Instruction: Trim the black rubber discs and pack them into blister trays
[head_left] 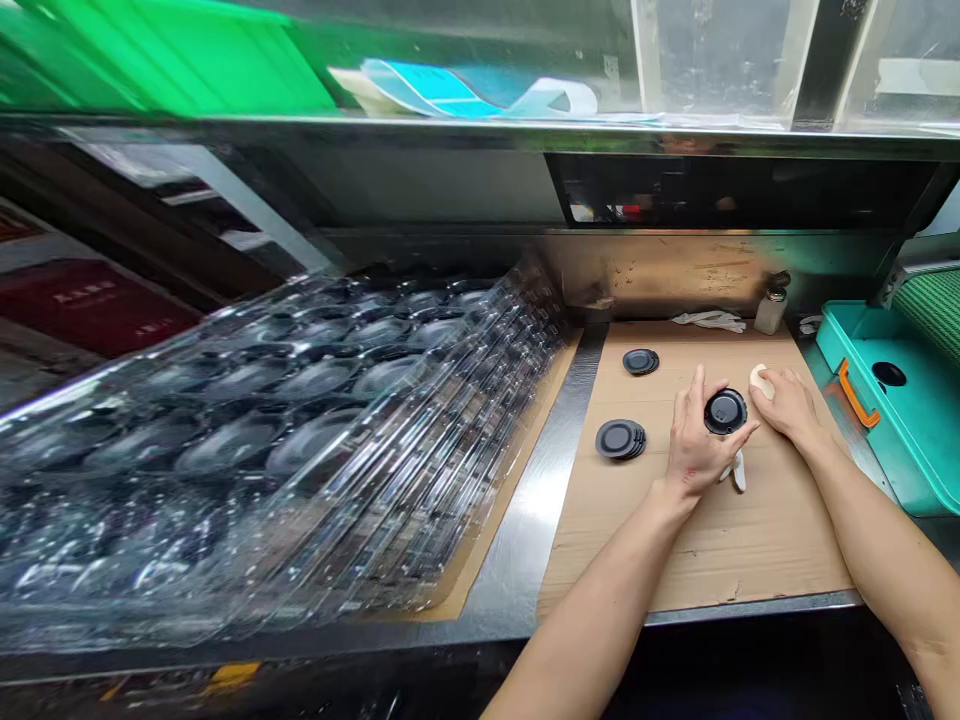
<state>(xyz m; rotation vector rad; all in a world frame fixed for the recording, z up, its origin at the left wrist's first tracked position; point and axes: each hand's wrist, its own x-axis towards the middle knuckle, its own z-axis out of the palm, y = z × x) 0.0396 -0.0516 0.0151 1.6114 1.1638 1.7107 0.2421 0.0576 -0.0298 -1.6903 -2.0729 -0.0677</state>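
My left hand (694,440) grips a round black plastic part (725,411) by its edge, its recessed face turned up toward me. Just to the right, my right hand (789,402) is closed on a pale, whitish pad (760,380), which rests at the cardboard or just above it; I cannot tell which. Under my left hand lies a small white strip (739,472), partly hidden. Left of the hands, a fanned stack of black discs (619,439) and a smaller stack of black discs (640,361) lie on the cardboard sheet (750,550).
Clear plastic blister trays (247,430) with dark round parts fill the left side, blurred. On the right stands a teal bin (922,400) with an orange handle and a black disc inside. A small glass bottle (770,310) and a white cloth (709,320) are at the back, beneath a metal shelf (480,135).
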